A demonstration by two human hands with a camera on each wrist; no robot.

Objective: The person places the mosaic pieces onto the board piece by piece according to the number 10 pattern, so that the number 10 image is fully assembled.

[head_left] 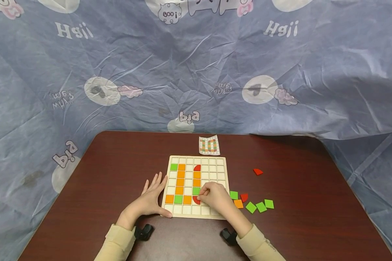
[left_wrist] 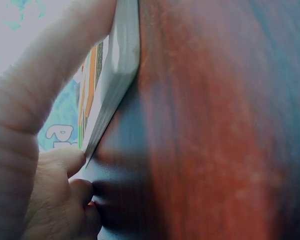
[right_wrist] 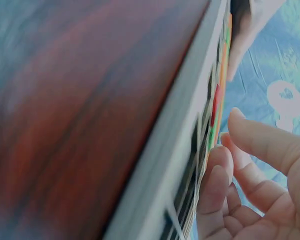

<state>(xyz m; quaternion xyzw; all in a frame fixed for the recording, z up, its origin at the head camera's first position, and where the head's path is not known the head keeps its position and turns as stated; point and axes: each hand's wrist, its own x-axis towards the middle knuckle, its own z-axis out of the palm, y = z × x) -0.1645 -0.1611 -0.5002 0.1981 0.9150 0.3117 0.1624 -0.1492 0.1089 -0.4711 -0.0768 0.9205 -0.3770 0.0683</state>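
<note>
A pale wooden grid board (head_left: pixel 213 210) lies on the table with orange, green and red pieces in some cells. My left hand (head_left: pixel 148 199) spreads along its left side, thumb at the near left corner and fingertips at the left edge. The right hand (head_left: pixel 215 195) is over the board's near right part. Its thumb and index fingertips are right at a red quarter-circle piece (head_left: pixel 196 200) in a cell below a green square (head_left: pixel 196 191). In the right wrist view the thumb (right_wrist: pixel 260 137) stands slightly apart from the loosely bent fingers, with no piece between them.
Right of the board lie loose green squares (head_left: pixel 261 207), an orange square (head_left: pixel 238 203) and red quarter-circles (head_left: pixel 257 172). A small pattern card (head_left: pixel 209 145) lies behind the board. A patterned blue cloth (head_left: pixel 189 54) hangs beyond the table (head_left: pixel 300 181).
</note>
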